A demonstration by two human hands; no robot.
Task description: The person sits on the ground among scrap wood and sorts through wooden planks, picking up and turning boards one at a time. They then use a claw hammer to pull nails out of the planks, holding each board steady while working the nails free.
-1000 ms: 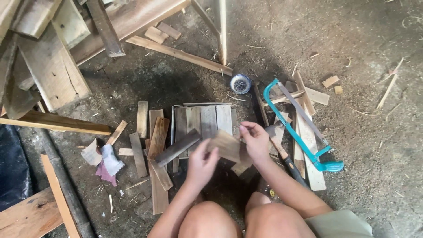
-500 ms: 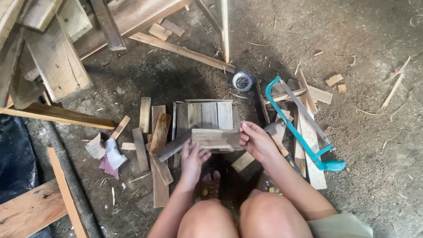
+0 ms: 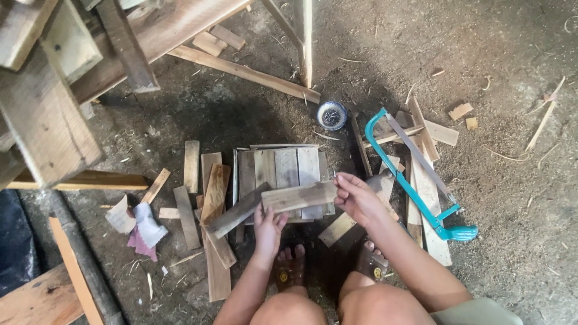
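I squat over a small panel of wooden slats (image 3: pixel 283 171) lying on the dirt floor. A short wooden strip (image 3: pixel 299 196) lies crosswise over the panel's near edge. My left hand (image 3: pixel 268 227) holds the strip's left end from below. My right hand (image 3: pixel 356 197) pinches its right end between thumb and fingers. A darker slat (image 3: pixel 238 210) lies at an angle just left of my left hand.
A teal-framed hacksaw (image 3: pixel 415 174) lies on offcuts to the right. A small round tin of nails (image 3: pixel 332 115) sits beyond the panel. Loose slats (image 3: pixel 198 198) and crumpled rags (image 3: pixel 139 225) lie left. Planks and timber frames (image 3: pixel 60 90) crowd the upper left.
The strip was held up in both hands; now it rests flat across the panel's near edge. My left hand dropped to its left end and my right stayed on the right end.
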